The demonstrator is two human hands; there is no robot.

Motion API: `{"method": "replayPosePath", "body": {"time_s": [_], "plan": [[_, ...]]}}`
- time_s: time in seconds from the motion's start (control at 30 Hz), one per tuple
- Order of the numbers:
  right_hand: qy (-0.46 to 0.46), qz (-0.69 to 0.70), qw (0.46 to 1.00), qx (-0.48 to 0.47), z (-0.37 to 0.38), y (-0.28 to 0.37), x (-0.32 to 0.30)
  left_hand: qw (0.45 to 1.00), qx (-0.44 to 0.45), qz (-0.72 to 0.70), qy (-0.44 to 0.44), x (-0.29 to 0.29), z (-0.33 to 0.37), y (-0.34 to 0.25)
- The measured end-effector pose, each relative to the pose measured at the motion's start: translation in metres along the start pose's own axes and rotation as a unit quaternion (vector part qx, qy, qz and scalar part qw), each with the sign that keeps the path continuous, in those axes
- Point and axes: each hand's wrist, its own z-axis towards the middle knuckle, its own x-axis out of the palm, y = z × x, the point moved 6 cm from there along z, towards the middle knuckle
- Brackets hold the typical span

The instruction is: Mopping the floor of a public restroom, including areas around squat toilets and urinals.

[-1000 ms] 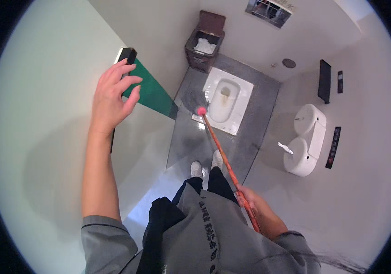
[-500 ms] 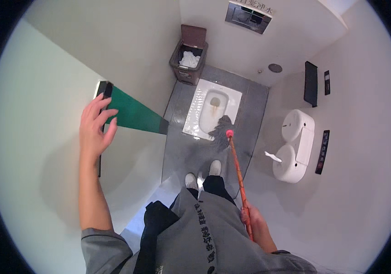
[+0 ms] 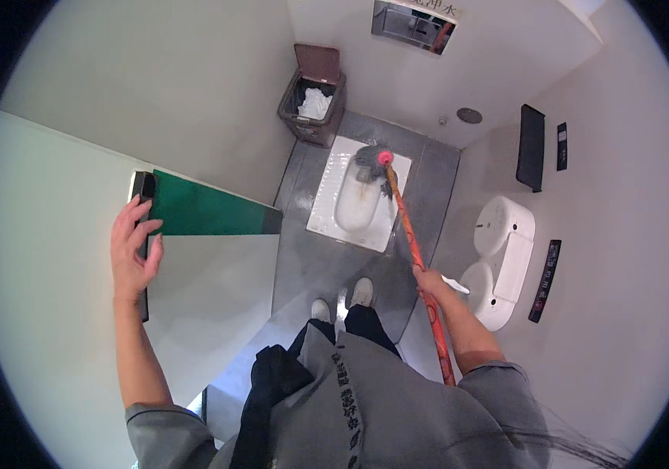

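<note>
My right hand (image 3: 430,284) is closed round the orange handle of a mop (image 3: 409,230). The grey strands of the mop head (image 3: 370,162), under a pink collar, lie over the far end of a white squat toilet (image 3: 356,213), covering part of its bowl. A brownish stain runs down the middle of the bowl. Over at the left, my left hand (image 3: 136,246) touches the black handle strip (image 3: 143,187) on the edge of a pale door (image 3: 61,258). Its fingers are bent a little and spread apart.
Behind the toilet at the left stands a brown bin (image 3: 313,113), lid up, with white paper inside. A white double paper dispenser (image 3: 513,254) and a black shelf (image 3: 531,148) are on the right wall. The grey tiled floor (image 3: 315,262) looks wet.
The mop head has moved from the toilet's near right corner to its far end. My right hand has reached forward with the handle. The door edge and my left hand have shifted left.
</note>
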Motion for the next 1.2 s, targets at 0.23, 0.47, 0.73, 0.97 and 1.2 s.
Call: {"method": "replayPosePath", "body": {"time_s": [0.23,0.47,0.73,0.97,1.2], "plan": [[0.225,0.405,0.879,0.113,-0.14,-0.033,0.048,1.0,-0.018,0.015,-0.001,-0.005,-0.005,0.002],[0.311,0.595,0.704,0.231,-0.167,0.027,0.062,1.0,-0.006,0.027,0.013,-0.003,-0.001,0.006],[0.251,0.472,0.831,0.154,-0.012,0.074,0.098,1.0,-0.024,0.007,-0.003,-0.008,-0.003,0.009],[0.149,0.011,0.988,-0.035,-0.078,0.005,0.072,1.0,-0.007,-0.011,-0.009,-0.011,-0.01,0.022],[0.354,0.526,0.736,0.238,-0.2,-0.019,0.072,1.0,0.001,-0.011,-0.011,-0.01,-0.01,0.018]]}}
